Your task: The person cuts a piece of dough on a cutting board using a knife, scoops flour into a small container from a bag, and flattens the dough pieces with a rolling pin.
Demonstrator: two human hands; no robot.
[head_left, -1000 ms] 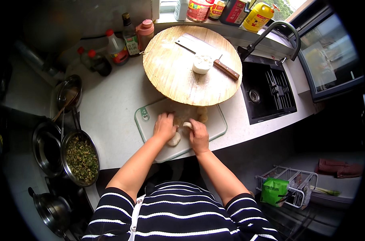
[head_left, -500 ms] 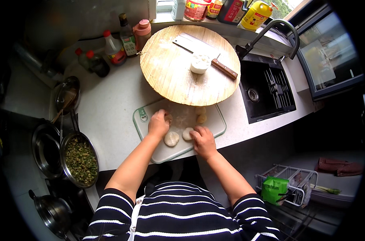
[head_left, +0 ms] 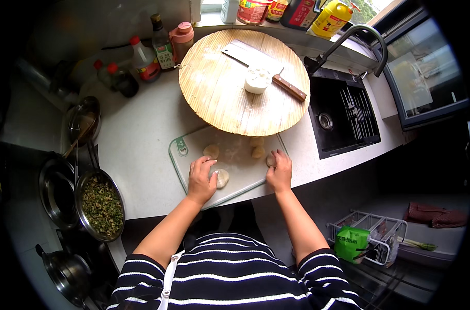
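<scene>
My left hand (head_left: 201, 178) hovers over the left part of a white cutting board (head_left: 240, 178) with a green rim. Its thumb and fingers are apart, next to a flattened round of dough (head_left: 222, 178). A second dough round (head_left: 211, 151) lies just beyond those fingers. Near the board's right edge, my right hand (head_left: 280, 172) has its fingers closed on a third dough round (head_left: 270, 160), partly covered by them. Small lumps of dough (head_left: 257, 152) sit between the hands, close under the rim of a large round wooden board (head_left: 214, 98).
On the round board are a cleaver (head_left: 289, 88) and a white tub (head_left: 258, 81) of flour-like powder. A pan of chopped green filling (head_left: 101, 206) stands at left. Bottles (head_left: 143, 61) line the back left; a black sink (head_left: 343, 113) is at right.
My right hand has moved right with a dough round from the board's middle. My left hand has let go of the far-left round and come nearer, beside the near one.
</scene>
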